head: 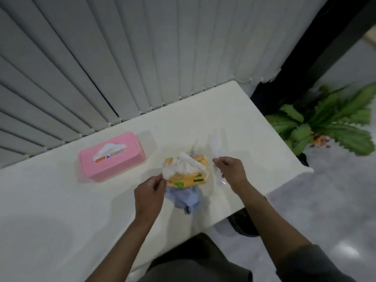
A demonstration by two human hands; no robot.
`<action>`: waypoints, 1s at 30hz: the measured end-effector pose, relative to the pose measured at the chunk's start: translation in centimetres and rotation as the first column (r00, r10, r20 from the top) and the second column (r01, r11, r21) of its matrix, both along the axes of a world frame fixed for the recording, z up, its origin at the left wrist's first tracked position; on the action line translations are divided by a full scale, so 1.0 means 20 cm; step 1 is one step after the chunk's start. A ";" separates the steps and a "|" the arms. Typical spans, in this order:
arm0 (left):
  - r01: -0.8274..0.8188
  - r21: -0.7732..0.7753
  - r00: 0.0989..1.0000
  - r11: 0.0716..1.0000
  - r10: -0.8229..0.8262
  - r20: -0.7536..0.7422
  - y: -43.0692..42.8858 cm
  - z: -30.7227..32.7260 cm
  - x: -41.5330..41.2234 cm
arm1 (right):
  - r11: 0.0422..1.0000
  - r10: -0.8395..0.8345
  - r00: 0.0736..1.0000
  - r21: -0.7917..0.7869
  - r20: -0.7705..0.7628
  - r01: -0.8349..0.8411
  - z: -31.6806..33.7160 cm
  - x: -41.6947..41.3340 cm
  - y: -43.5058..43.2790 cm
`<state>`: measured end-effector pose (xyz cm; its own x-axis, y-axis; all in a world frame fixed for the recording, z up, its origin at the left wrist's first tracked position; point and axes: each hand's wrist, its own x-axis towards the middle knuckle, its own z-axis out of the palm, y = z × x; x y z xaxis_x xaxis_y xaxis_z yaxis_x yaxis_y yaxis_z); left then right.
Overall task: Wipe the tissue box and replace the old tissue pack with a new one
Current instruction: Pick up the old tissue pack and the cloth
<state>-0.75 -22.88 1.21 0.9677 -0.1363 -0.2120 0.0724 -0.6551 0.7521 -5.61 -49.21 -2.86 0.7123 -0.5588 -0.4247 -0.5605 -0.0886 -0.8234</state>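
Observation:
A pink tissue box (pixel 111 156) with its lid on stands on the white table (pixel 61 210), a white tissue poking from its slot. To its right lies a yellow tissue pack (pixel 188 177) with loose white tissue bulging from its top. Part of the pack rests on a blue cloth (pixel 186 198). My left hand (pixel 150 192) pinches the pack's left edge. My right hand (pixel 231 169) holds a strip of clear plastic film (pixel 217 151), blurred, just right of the pack.
Grey vertical blinds (pixel 142 58) hang along the table's far edge. The table ends on the right, where a green leafy plant (pixel 329 123) stands on the grey floor. A dark post rises at the upper right.

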 end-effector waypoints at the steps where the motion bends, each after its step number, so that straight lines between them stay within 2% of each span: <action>1: 0.061 -0.009 0.998 0.998 -0.061 -0.004 -0.05 0.01 -0.01 | 0.998 -0.066 0.998 0.022 0.022 0.066 0.03 -0.11 0.00; 6: 0.322 -0.028 0.947 0.946 -0.322 0.019 -0.30 0.01 -0.15 | 0.949 -0.314 0.948 -0.014 0.056 0.315 0.10 -0.62 -0.02; 11: 0.519 -0.053 0.854 0.853 -0.520 -0.002 -0.59 -0.06 -0.36 | 0.843 -0.537 0.843 -0.044 -0.038 0.536 0.04 -1.07 -0.07; 16: 0.669 0.058 0.742 0.741 -0.670 0.012 -0.89 -0.14 -0.61 | 0.753 -0.653 0.747 -0.001 -0.126 0.658 -0.11 -1.40 -0.18; 18: 0.696 0.110 0.717 0.710 -0.696 -0.045 -1.01 -0.22 -0.72 | 0.720 -0.678 0.709 0.019 -0.193 0.693 -0.21 -1.52 -0.26; 22: 0.682 0.162 0.732 0.714 -0.661 -0.166 -1.19 -0.41 -0.87 | 0.704 -0.651 0.683 0.072 -0.330 0.706 -0.43 -1.67 -0.40; 25: 0.662 0.239 0.749 0.710 -0.620 -0.232 -1.31 -0.64 -0.95 | 0.708 -0.608 0.678 0.105 -0.413 0.698 -0.66 -1.74 -0.50; 30: 0.697 0.307 0.715 0.648 -0.592 -0.372 -1.44 -1.11 -1.05 | 0.662 -0.558 0.643 0.186 -0.524 0.726 -1.11 -1.78 -0.58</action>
